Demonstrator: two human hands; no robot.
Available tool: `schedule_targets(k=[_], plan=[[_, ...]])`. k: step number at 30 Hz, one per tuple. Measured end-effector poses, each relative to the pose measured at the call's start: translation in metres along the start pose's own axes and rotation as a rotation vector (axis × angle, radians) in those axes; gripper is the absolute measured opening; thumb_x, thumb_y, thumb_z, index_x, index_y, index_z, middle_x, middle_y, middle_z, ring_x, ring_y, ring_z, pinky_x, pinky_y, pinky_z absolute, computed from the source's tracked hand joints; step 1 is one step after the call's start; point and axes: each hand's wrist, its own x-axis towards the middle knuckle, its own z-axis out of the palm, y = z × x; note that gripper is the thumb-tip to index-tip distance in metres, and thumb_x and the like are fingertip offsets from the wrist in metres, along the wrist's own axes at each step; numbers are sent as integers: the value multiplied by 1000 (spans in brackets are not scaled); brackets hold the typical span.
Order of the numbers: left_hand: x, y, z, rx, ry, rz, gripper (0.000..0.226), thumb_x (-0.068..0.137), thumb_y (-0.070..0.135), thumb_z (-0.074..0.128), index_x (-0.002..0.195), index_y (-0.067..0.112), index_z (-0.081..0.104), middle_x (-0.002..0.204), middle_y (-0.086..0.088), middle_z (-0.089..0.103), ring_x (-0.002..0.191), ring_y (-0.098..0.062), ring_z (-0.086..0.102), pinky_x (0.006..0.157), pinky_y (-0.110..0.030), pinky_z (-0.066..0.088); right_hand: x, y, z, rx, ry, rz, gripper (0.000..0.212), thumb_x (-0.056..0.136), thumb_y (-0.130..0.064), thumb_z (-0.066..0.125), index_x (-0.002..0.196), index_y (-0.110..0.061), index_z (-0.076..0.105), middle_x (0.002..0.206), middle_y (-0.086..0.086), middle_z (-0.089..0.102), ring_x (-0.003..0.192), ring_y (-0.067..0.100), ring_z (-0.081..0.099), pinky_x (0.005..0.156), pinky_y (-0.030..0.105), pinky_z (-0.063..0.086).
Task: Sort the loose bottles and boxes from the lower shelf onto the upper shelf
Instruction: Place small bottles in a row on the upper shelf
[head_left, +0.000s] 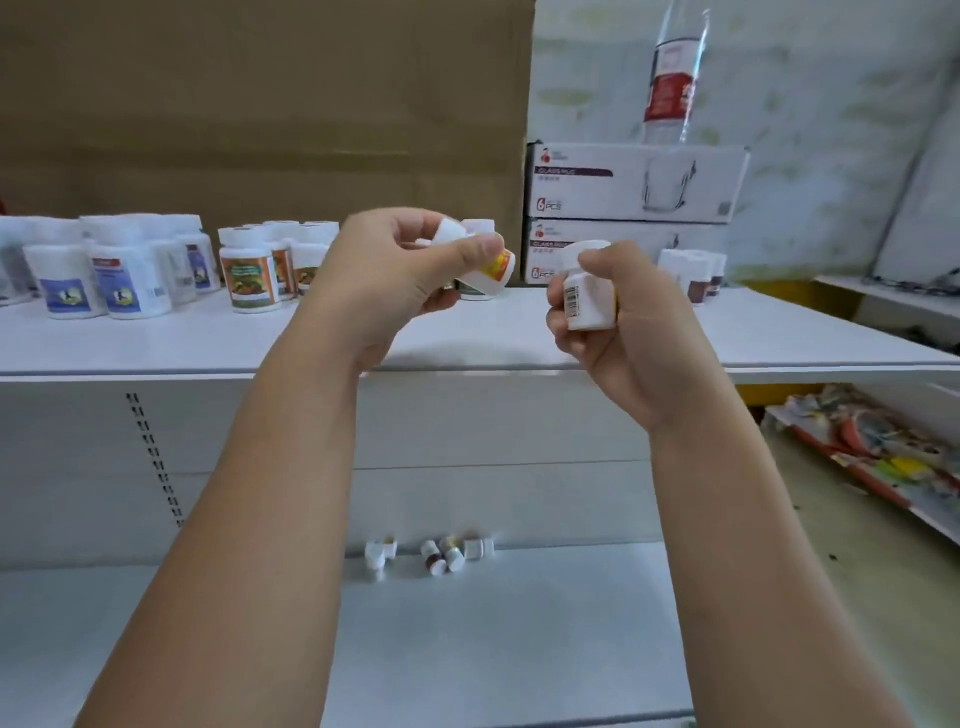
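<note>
The left grip (395, 280) pinches a small white bottle with a yellow label (485, 267) between thumb and fingers, tilted with its cap up and to the left. The right grip (618, 332) is closed round a white barcode bottle (589, 293), which it holds upright. Both bottles hang above the front of the upper shelf (156, 343), and neither touches it.

On that shelf stand a cluster of blue-label jars (109, 283) at the left, orange-label jars (249, 278) beside them, and a few dark-label bottles (698, 275) at the right, near two stacked glass-mug boxes (634, 182). A handful of loose bottles (434, 557) lie on their sides at the back of the lower shelf (467, 649), so the sorting looks only part done.

The weaker hold is probably the left one. The yellow-label bottle is gripped near its cap and shoulder at a slant, so it could slip or twist out as it is lowered, then roll off the shelf's front edge. Setting it down tilted could also tip it against a bottle half hidden just behind it. Misfiling is another risk, since the barcode bottle's front label faces away from the camera. With both hands full and close together, a hurried placement could knock the two bottles against each other.
</note>
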Motion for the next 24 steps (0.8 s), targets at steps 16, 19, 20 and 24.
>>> schedule_targets(k=[16,19,20,24], plan=[[104,19,58,429,-471,-95,31,77,18,80,106,11,72,94,-4,78,87,-18,75,85,-35,59,82,-45,-76,-402,52,-109,16,90,-15,69,103,-7,65,94,2,74,89,16,73,82,29,57],[129,17,79,419,-509,-157,46,77,8,80,120,8,66,98,-6,77,88,-22,76,86,-37,59,111,-62,-93,-630,10,-52,17,84,-15,76,98,-10,68,99,6,74,93,18,73,85,32,58],[135,16,87,449,-515,-168,48,77,7,80,123,10,64,99,-6,75,86,-21,76,86,-37,60,121,-65,-98,-737,17,-31,19,83,-18,78,99,-11,70,98,5,75,92,17,73,84,32,59],[158,9,116,577,-496,-185,41,77,6,82,115,11,66,97,-6,75,80,-18,76,78,-31,61,159,-60,-109,-1108,2,88,25,79,-18,82,101,-13,74,98,3,74,89,15,72,82,29,60]])
